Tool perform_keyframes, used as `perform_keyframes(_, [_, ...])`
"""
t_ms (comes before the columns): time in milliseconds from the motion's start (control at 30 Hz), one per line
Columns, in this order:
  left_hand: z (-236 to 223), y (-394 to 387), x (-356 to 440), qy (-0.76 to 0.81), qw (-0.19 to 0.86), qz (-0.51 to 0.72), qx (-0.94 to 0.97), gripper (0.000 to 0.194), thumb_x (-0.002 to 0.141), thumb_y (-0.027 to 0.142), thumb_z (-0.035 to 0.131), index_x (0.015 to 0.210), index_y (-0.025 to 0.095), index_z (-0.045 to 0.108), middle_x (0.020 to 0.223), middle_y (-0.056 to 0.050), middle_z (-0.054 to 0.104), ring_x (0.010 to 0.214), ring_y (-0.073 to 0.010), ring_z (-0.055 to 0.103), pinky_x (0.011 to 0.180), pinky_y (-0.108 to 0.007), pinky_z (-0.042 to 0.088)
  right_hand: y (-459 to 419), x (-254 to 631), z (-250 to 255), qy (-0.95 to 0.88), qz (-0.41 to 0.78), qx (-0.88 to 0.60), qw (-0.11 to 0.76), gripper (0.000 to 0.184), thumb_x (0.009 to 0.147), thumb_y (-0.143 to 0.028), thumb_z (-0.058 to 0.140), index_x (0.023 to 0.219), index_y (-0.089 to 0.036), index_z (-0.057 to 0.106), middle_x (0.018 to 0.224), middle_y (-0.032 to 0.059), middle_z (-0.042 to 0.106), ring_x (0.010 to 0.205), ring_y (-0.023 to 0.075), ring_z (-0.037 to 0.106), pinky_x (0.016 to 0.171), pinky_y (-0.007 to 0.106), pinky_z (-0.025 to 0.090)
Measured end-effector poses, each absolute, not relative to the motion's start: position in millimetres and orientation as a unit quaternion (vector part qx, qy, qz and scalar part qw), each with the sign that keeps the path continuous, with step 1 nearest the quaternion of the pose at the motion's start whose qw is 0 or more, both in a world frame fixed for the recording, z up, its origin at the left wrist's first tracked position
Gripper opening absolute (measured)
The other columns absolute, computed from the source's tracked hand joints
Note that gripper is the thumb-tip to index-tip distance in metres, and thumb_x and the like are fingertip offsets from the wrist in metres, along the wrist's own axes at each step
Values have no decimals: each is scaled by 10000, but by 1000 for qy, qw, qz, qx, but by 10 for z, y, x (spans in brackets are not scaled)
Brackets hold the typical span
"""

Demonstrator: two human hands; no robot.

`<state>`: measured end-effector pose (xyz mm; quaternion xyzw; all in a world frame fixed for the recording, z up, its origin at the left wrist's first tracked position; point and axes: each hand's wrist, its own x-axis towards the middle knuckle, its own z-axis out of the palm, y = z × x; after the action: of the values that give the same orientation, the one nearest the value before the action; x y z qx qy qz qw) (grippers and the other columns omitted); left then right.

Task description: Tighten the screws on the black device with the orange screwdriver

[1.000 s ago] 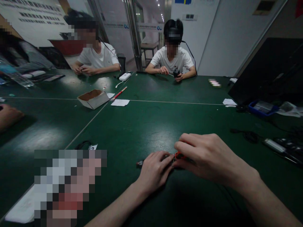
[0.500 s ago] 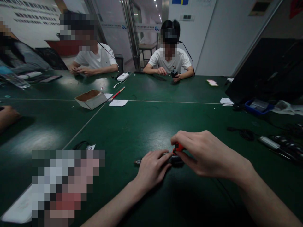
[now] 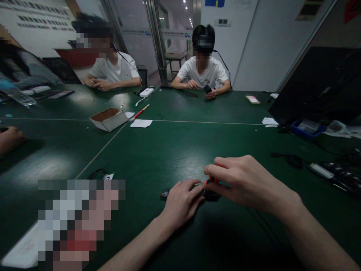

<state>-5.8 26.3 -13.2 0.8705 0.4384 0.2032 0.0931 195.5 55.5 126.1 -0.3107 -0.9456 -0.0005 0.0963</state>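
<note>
A long, dark device point(image 3: 211, 195) lies on the green table, its narrow end poking out to the left. Across its middle rests my left hand point(image 3: 182, 197), the fingers closed around it and holding it down. My right hand point(image 3: 239, 178) is over the device's right part, thumb and fingers pinching a small red-and-black tool point(image 3: 210, 180). Most of that tool is hidden by the fingers, so its kind and its tip do not show. The fingertips of both hands are close together. A thin dark cord point(image 3: 266, 226) runs along the table below my right wrist.
Ahead are an open cardboard box point(image 3: 108, 119), a paper slip point(image 3: 141, 123) and a red stick point(image 3: 141, 111). A blue tray point(image 3: 307, 128) and coiled cables point(image 3: 293, 160) lie right. Two people in white shirts sit opposite; another person's hand point(image 3: 11, 139) is at left.
My right hand's fingers have shifted around the red-and-black tool, covering more of it. My left hand stays nearly in place on the dark device.
</note>
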Motion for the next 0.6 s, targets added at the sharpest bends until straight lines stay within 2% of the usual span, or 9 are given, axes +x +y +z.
perform_keyframes(100, [-152,264,-67,434,86,199,874,354,901,219,584,1253,233,551,1124,-78,627,914,-260,614,750,-403,484,562,1955,1271,-944,-1,-313,103,136,954,-355,470,904,-231,492,786,-31,548,634,133,513,508,272,268])
perform_keyframes(233, [-150,270,-69,433,77,189,878,339,915,232,563,1254,230,554,1147,-89,615,926,-263,609,749,-403,487,544,1961,1311,-943,56,-311,106,103,914,-255,504,1002,-201,501,949,1,583,726,129,542,547,266,316])
perform_keyframes(367, [-130,278,-63,438,75,178,878,308,918,238,550,1225,229,572,1148,-92,611,920,-257,605,753,-397,490,526,1961,1318,-945,74,-301,106,142,898,-185,477,1039,-180,497,928,8,584,693,126,517,543,263,318])
perform_keyframes(467, [-126,280,-61,436,75,179,879,298,914,228,550,1210,232,580,1141,-91,610,922,-258,605,749,-394,491,534,1955,1292,-945,40,-306,109,127,931,-231,470,1047,-189,502,895,7,585,667,129,514,521,264,290])
perform_keyframes(600, [-136,277,-64,438,81,182,877,302,914,233,560,1216,237,580,1134,-87,613,921,-259,607,748,-399,488,554,1948,1271,-945,-7,-309,109,127,946,-334,484,941,-212,520,775,-13,553,609,128,488,500,268,242])
